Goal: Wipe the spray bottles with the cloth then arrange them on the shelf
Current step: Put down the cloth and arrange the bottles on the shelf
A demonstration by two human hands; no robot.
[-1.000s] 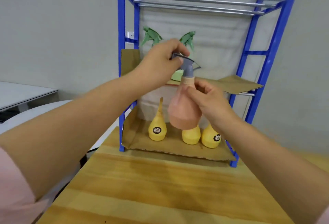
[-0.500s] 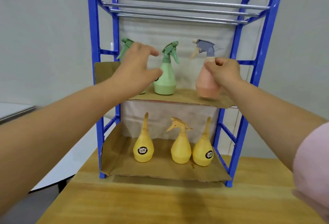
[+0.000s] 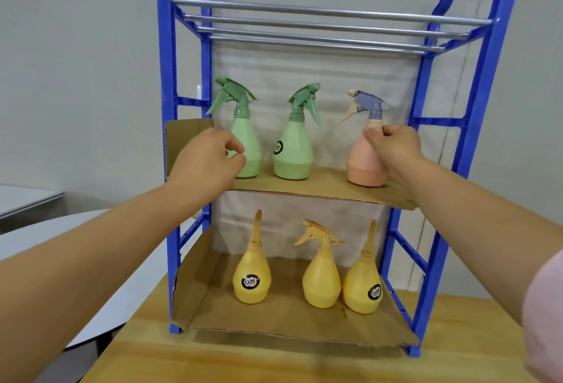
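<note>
The right grip [image 3: 393, 151] is closed round the neck of the pink spray bottle [image 3: 361, 168], which stands upright at the right end of the middle shelf [image 3: 329, 186], likely to steady it in line with the 2 green bottles [image 3: 294, 151] on its left. The left grip [image 3: 210, 160], loosely curled and empty, hovers by the leftmost green bottle [image 3: 248, 139], probably ready to straighten it.

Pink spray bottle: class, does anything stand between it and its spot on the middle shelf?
Nothing visible does. The pink spray bottle already stands on the middle shelf, with the right hand gripping its upper body. The nearest green bottle stands apart, to its left.
</note>
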